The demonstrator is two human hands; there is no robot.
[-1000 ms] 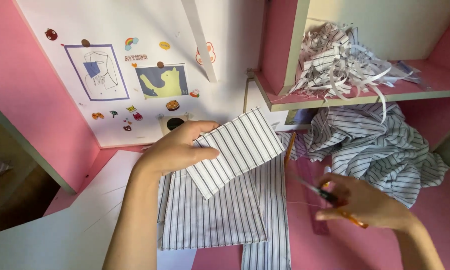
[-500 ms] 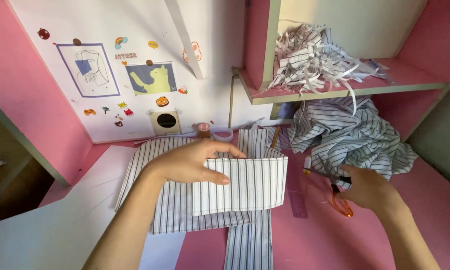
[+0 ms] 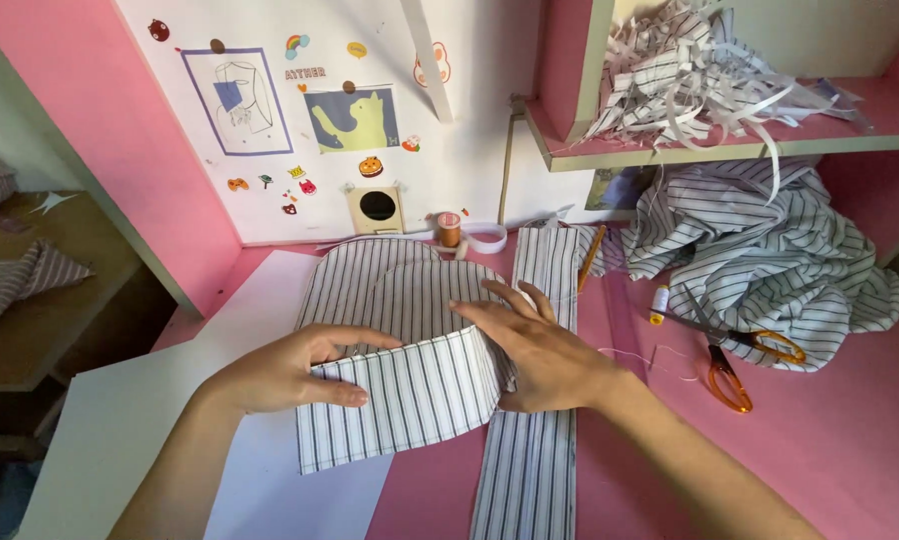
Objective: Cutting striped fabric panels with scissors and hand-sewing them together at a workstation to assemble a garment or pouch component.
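Folded striped fabric piece (image 3: 410, 400) lying on the pink bench (image 3: 820, 450), partly over a white sheet (image 3: 150, 420), long axis running left to right, stripes running near to far. Left hand (image 3: 285, 370) pinching its left edge, thumb on top and fingers under the fold, grip clamped on the cloth. Right hand (image 3: 540, 350) laid flat, fingers spread and together with nothing between them, pressing down where the piece's right end meets a long striped strip (image 3: 535, 460). That strip stretching near to far, long axis crossing the folded piece's. Rounded striped panels (image 3: 390, 280) just behind the hands. Orange-handled scissors (image 3: 725, 365) well to the right, blades pointing far-left, beside a heap of striped cloth (image 3: 770, 250). Thread spool (image 3: 450, 228) against the back wall.
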